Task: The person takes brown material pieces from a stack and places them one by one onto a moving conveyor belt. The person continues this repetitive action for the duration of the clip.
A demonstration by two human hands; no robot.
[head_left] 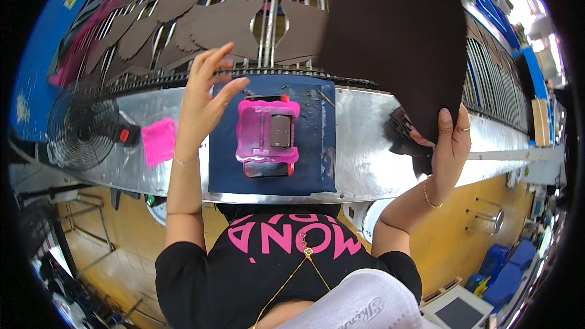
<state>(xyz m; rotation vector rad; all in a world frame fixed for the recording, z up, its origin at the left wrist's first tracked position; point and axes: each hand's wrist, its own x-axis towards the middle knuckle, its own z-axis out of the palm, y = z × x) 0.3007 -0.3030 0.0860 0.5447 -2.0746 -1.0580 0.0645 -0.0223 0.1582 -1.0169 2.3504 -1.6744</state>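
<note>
My right hand [450,146] is raised and grips the lower edge of a large dark brown curved sheet piece [396,36], held up close to the camera. My left hand [207,97] hangs open with fingers spread above the bench, reaching toward the wire rack. Straight ahead a pink moulded block with a metal insert [268,131] lies on a dark blue mat [317,158]. On the wire rack [268,30] behind lie several brown cut pieces [228,24], one with a rounded notch.
The blue mat rests on a long shiny metal bench [365,164]. A pink cloth [158,140] lies at its left, beside a black fan [82,125]. A small black tool [399,131] sits by my right hand. Stools and blue crates stand on the yellow floor at the right.
</note>
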